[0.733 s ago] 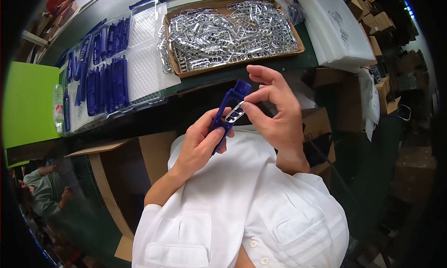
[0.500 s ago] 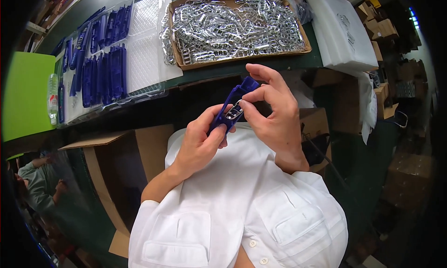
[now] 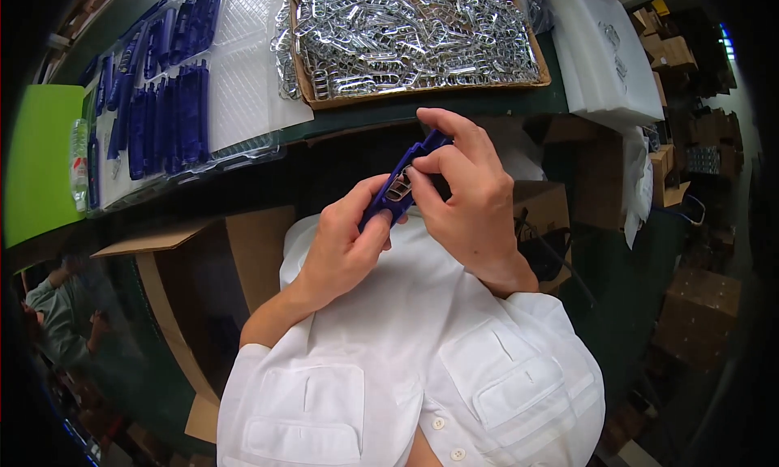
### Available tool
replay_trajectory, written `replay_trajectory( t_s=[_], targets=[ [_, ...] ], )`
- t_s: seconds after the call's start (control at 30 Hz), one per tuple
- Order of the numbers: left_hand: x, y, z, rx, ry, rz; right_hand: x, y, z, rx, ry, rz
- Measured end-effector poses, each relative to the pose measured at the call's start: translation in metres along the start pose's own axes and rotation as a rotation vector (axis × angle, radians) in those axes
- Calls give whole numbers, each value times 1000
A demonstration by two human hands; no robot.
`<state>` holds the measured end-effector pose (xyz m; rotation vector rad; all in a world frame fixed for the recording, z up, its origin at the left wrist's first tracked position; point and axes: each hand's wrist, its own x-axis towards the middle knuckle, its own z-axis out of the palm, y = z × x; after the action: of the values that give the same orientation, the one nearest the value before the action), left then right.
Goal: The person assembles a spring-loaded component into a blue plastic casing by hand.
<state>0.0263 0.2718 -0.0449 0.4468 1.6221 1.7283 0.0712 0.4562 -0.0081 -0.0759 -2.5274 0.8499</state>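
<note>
My left hand (image 3: 345, 238) is closed around the lower end of a long, narrow blue plastic casing (image 3: 376, 211), held at a slant above my lap. Inside its hollow lies a shiny looped metal clip (image 3: 398, 189). My right hand (image 3: 475, 203) has thumb and forefinger pinched at the clip's upper end, against the casing; the fingertips partly hide the contact. Its other fingers curl over the casing's upper end. Beyond my hands stands a shallow cardboard tray (image 3: 315, 102) heaped with similar metal clips (image 3: 406, 41).
Several blue casings (image 3: 170, 122) lie in a clear plastic tray (image 3: 243, 163) at the left, near a plastic bottle (image 3: 79, 167) and a green panel (image 3: 40, 159). White foam sheets (image 3: 600, 61) stand at right. An open carton (image 3: 170, 288) sits below the bench; another person (image 3: 61, 321) is at far left.
My right fingers have moved slightly down and left along the casing, and the clip looks flatter within it. My view has shifted a little. The left hand keeps its hold.
</note>
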Motion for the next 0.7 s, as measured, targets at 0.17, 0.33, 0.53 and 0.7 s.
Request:
replay_trajectory(
  t_s=[0.17, 0.33, 0.53, 0.7],
  targets=[
    [5, -5, -2, 25, 29, 5, 1, 4, 2, -34, -89, 18],
    [9, -13, -1, 38, 51, 73, 1, 0, 14, -32, 123, 71],
    [16, -7, -4, 18, 3, 136, -4, 19, 12, 195, 61, 208],
    [28, -1, 0, 121, 6, 31, -12, 19, 14, 228, 29, 334]
  ],
)
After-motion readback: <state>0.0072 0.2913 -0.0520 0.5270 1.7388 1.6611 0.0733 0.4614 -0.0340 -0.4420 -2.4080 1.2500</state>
